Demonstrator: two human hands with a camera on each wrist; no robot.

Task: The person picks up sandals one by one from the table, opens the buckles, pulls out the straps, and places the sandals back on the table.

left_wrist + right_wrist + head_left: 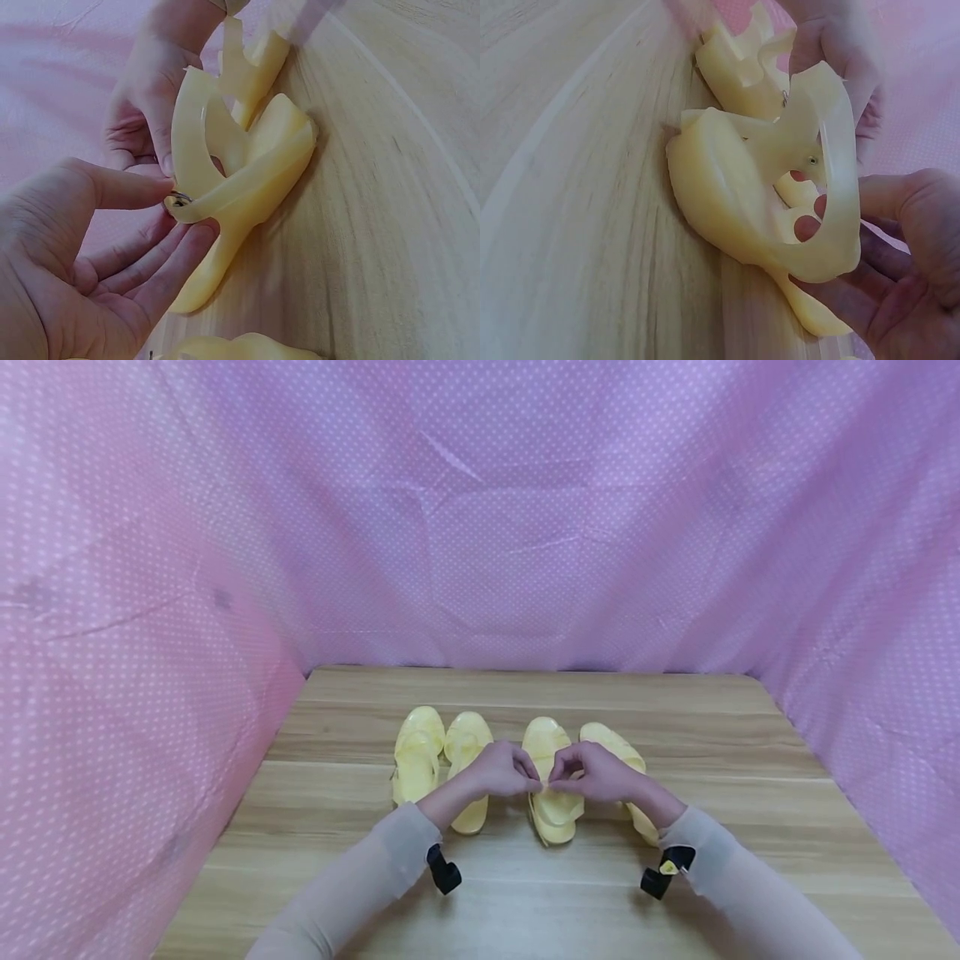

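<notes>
Four yellow sandals stand in a row on the wooden table [675,893]. Both hands meet over the third sandal [552,817] from the left. My left hand [534,779] pinches its strap between thumb and fingers at a small metal buckle [178,199]. My right hand [559,777] grips the same strap from the other side. In the right wrist view, the right hand [840,221] has its thumb outside the strap loop [832,150] and its fingertips [808,226] behind it. The sandal [247,172] rests on its sole on the wood.
Two sandals [416,756] [468,747] stand to the left, and one [609,742] to the right, partly hidden by the right hand. Pink dotted cloth [480,527] walls in the table at the back and on both sides. Black wrist cameras [444,870] [660,877] sit on both sleeves.
</notes>
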